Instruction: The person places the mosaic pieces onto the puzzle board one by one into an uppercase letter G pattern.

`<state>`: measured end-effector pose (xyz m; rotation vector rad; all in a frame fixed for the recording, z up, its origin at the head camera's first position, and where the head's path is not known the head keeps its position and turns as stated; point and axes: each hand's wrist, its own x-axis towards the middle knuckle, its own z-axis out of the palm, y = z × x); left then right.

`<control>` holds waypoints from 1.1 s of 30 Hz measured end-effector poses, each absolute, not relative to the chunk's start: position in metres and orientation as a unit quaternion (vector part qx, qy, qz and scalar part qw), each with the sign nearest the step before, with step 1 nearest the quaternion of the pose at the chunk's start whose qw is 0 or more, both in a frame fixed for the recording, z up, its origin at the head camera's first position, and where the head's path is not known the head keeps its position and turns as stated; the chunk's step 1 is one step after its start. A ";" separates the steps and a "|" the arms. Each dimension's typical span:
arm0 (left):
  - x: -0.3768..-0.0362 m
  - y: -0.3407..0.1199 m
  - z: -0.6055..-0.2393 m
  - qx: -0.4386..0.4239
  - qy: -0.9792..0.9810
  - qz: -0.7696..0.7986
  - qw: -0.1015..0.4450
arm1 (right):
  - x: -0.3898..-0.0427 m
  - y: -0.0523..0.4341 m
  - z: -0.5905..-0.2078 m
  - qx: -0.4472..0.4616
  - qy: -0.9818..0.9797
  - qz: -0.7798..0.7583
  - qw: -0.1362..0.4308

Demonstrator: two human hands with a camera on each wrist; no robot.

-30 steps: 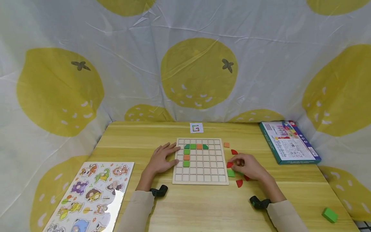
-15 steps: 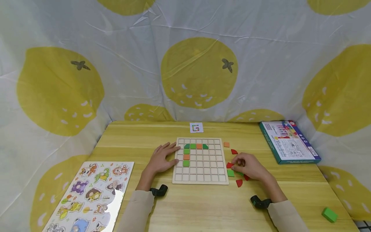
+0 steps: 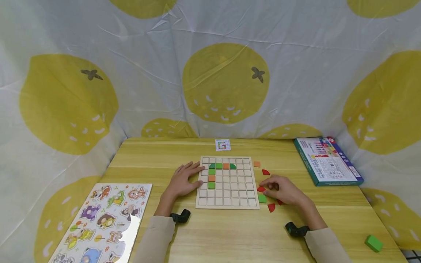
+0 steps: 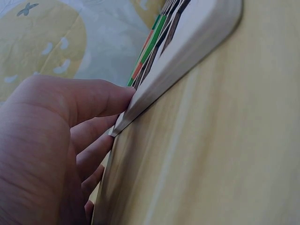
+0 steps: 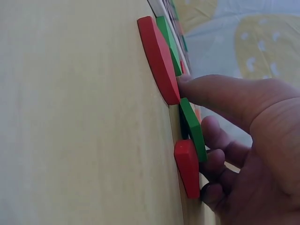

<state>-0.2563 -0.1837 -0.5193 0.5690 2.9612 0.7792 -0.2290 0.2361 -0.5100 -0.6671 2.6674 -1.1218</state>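
My left hand (image 3: 184, 179) rests on the left edge of a wooden grid board (image 3: 230, 204), fingers spread and thumb on the rim. Green and orange tiles on the board form a top row and a column down its left side. Just right of the board, my right hand (image 3: 284, 190) pinches a red quarter-circle tile (image 3: 261, 189) between thumb and index finger, low at the table. A green square tile (image 3: 262, 198) lies by the thumb, with another red quarter-circle (image 3: 271, 208) nearer me. In the right wrist view, a green tile (image 5: 193, 129) and a red tile (image 5: 186, 168) lie beneath the curled fingers.
Behind the board lies a small pattern card (image 3: 223, 145). An orange square (image 3: 257, 164) and a red quarter-circle (image 3: 265, 172) lie right of the board. A flat box (image 3: 329, 160) is at back right, a green block (image 3: 374, 243) at front right, an animal puzzle (image 3: 105, 219) at left.
My right hand has shifted slightly toward me; the red tile at its fingertips and the green square have slid a little the same way. The left hand has stayed on the board.
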 end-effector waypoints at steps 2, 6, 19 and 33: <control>-0.256 -0.184 -0.519 0.184 0.950 0.251 0.013 | -0.229 0.236 -0.510 -0.214 0.896 -0.379 0.086; -0.256 -0.184 -0.519 0.186 0.950 0.252 0.011 | -0.229 0.235 -0.509 -0.192 0.901 -0.382 0.077; -0.254 -0.184 -0.516 0.180 0.952 0.248 0.014 | -0.232 0.212 -0.504 -0.162 0.899 -0.405 0.035; -0.255 -0.183 -0.518 0.175 0.954 0.244 0.004 | -0.235 0.161 -0.500 -0.168 0.894 -0.414 0.032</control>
